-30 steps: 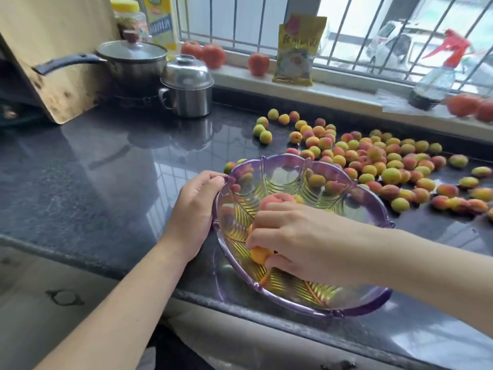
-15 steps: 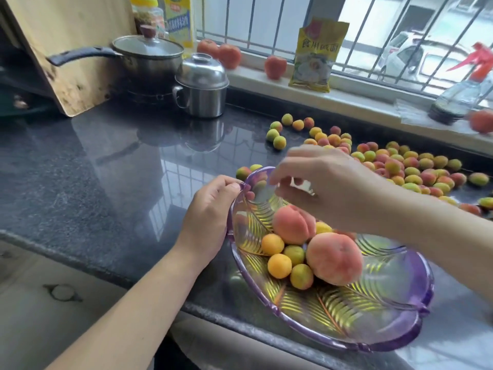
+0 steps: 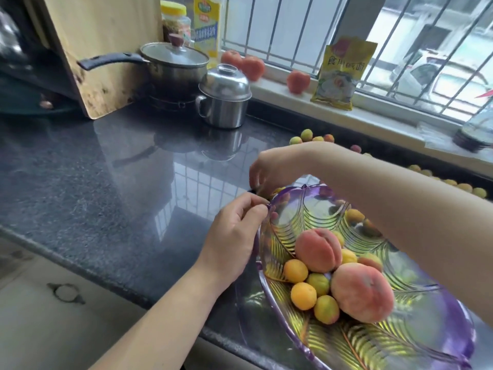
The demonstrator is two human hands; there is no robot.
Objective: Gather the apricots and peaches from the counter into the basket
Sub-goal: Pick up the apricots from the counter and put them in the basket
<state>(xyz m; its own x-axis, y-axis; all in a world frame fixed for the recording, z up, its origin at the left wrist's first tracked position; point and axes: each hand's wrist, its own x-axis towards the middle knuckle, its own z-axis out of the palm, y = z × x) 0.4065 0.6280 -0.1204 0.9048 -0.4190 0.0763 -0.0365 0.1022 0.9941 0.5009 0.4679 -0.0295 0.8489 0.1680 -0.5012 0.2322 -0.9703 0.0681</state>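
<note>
A clear purple leaf-shaped basket sits on the dark counter near its front edge. It holds two peaches and several small apricots. My left hand pinches the basket's left rim. My right hand reaches across the far-left rim with its fingers curled down toward the counter. Blur and the rim hide whether it holds a fruit. More loose apricots lie on the counter behind my right arm and at the right edge.
A lidded saucepan and a lidded steel mug stand at the back, beside a leaning wooden cutting board. Red fruit, a yellow packet and a spray bottle sit on the window sill.
My right hand left the fruit in the basket, lifted out and moved over its far-left rim toward the counter. My left hand stayed on the rim. The view shifted left.
</note>
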